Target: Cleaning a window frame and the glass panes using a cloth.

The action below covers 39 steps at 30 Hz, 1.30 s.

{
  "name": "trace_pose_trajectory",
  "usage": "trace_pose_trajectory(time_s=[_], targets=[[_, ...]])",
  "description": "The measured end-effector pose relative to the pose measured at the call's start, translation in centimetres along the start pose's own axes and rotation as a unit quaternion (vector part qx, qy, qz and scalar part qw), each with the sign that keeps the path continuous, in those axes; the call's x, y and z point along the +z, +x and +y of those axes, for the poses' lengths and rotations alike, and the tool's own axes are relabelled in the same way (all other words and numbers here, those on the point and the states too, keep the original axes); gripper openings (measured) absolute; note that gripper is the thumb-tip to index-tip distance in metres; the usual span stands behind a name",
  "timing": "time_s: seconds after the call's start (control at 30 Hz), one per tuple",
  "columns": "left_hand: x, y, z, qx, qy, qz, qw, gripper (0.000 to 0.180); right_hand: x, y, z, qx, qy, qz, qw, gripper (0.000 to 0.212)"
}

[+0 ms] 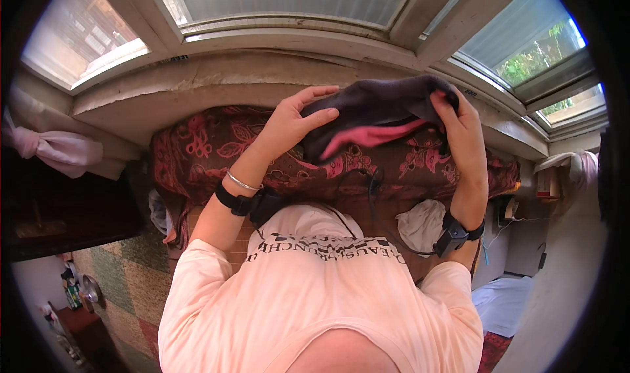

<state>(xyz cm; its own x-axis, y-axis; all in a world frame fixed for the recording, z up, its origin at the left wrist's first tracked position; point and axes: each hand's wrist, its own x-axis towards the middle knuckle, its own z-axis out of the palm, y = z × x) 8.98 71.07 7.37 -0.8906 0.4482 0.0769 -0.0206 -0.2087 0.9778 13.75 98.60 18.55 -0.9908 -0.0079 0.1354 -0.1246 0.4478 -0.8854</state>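
Between my hands hangs a dark grey garment (377, 107) of soft fabric with a bright pink strip along its lower opening. Its exact kind is not clear. My left hand (298, 120) has the thumb in front of its left end and the fingers along the top edge. At the other end, my right hand (462, 123) grips the bunched fabric, thumb toward me and fingers mostly hidden behind. The garment is raised above a long seat covered in brown cloth with pink flowers (203, 153). Each wrist wears a black strap, and a silver bangle (243, 181) circles my left one.
Windows with pale frames (282, 41) rise beyond the seat above a worn ledge (216, 77). A crumpled white cloth (420, 225) lies by my right forearm. A black cable (373, 186) runs in front of the seat. Tied curtains (56, 150) hang at the left.
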Motion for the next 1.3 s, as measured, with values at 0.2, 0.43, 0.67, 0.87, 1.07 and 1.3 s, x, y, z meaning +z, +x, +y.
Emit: trace_pose_trajectory(time_s=[0.2, 0.43, 0.67, 0.87, 1.07, 1.3], targets=[[2.3, 0.2, 0.4, 0.13, 0.277, 0.05, 0.951, 0.061, 0.1, 0.6, -1.6, 0.076, 0.302, 0.032, 0.95, 0.035], [7.3, 1.3, 0.6, 0.316, 0.256, 0.046, 0.913, 0.042, 1.1, 1.8, -0.5, 0.136, 0.525, -0.095, 0.835, 0.033], [4.2, 2.5, -0.1, 0.242, 0.231, 0.033, 0.942, 0.023, -3.0, 1.2, -1.2, -0.017, 0.145, -0.078, 0.986, 0.032], [0.0, 3.7, 4.4, 0.154, 0.226, 0.1, 0.957, 0.016, -7.5, 1.7, -1.0, -0.019, -0.115, -0.113, 0.987, 0.032], [1.3, 2.6, 10.4, 0.046, -0.1, -0.008, 0.994, 0.011, -6.3, 0.1, -0.3, 0.092, 0.285, -0.057, 0.953, 0.031], [0.6, 3.6, 11.3, -0.054, -0.02, -0.035, 0.998, 0.014, -6.6, 1.4, 3.2, 0.112, 0.415, -0.04, 0.902, 0.031]])
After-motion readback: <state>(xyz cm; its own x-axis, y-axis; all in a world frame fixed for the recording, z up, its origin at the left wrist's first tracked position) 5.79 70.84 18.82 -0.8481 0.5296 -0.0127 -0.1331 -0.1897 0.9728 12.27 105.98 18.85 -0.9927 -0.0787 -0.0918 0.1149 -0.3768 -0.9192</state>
